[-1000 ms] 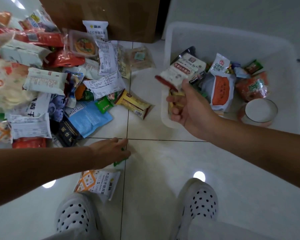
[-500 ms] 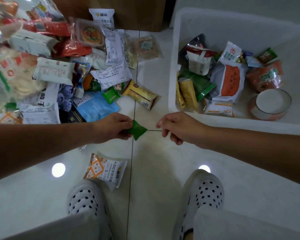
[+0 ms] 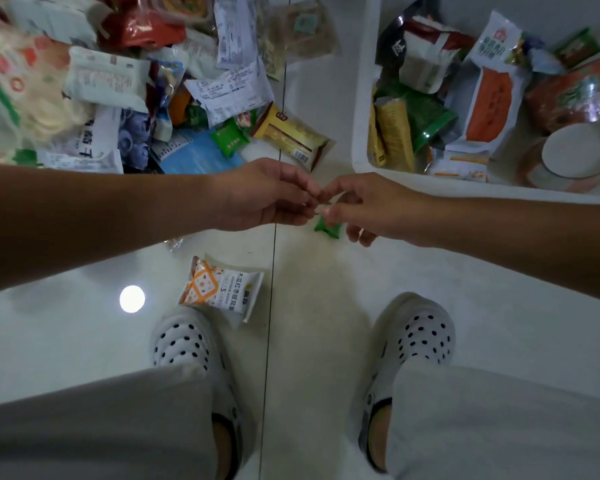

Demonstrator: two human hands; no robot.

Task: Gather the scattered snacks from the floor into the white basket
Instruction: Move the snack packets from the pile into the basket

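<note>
Snacks [image 3: 118, 98] left, basket [image 3: 430, 183] right, sachet [image 3: 328, 230] maybe between

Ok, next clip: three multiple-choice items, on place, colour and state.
1. The orange-and-white packet lies: A in the white basket; B on the floor by the left shoe; C in a hand.
2. The small packet between left hand and right hand is: A green; B red; C blue.
3. It is: A on the floor; B under a shoe; C pinched by the right hand.
B, it rests by the shoe's toe; A, its wrapper shows green; C, the right hand holds it outside the white basket.
</note>
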